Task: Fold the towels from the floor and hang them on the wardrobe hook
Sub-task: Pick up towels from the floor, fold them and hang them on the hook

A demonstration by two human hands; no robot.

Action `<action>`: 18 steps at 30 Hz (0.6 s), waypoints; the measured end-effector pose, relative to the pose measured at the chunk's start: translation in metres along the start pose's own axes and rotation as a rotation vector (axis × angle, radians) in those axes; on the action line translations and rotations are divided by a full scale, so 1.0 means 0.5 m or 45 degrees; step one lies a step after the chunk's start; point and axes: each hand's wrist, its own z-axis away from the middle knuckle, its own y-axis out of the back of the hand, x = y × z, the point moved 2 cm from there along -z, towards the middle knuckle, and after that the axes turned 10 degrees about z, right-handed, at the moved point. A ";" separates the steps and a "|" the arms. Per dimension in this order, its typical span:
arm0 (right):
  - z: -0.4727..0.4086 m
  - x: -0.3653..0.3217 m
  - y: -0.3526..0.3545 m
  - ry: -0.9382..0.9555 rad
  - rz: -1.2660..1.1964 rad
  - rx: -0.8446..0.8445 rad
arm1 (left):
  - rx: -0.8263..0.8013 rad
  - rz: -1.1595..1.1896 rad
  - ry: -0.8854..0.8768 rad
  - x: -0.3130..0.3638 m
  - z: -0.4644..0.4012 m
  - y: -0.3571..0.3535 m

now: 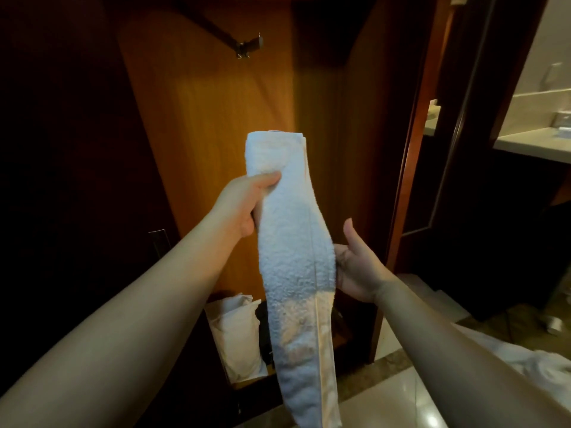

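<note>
Wood-panelled wardrobe interior [216, 125] fills the background, its hook [247, 47] at about 11 o'clock from the folded white towel [290, 242], well above and apart from it. Left hand [244, 205] pinches the towel near its folded top, thumb across the front, while the right hand [358, 267] lies open with its palm against the towel's mid edge at 3 o'clock, thumb raised, gripping nothing. Risk noted: the long lower tail hangs loose toward 6 o'clock, so the one-handed pinch could let layers slip and unfold during the lift, or the thick fold could miss the small hook and drop beside the white bag [238, 332] below.
</note>
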 end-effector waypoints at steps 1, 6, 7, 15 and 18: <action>0.004 0.004 -0.004 0.018 0.009 0.033 | 0.033 -0.017 0.002 0.002 -0.007 0.004; 0.017 0.032 -0.025 0.042 0.260 0.180 | 0.103 -0.014 -0.018 0.012 -0.032 0.009; 0.019 0.036 -0.028 0.085 0.358 0.212 | 0.109 0.007 -0.019 0.014 -0.035 0.009; 0.027 0.056 -0.046 0.305 1.040 0.584 | 0.165 0.093 -0.034 0.019 -0.054 0.018; 0.018 0.054 -0.048 0.294 1.124 0.623 | 0.168 0.096 -0.043 0.016 -0.055 0.019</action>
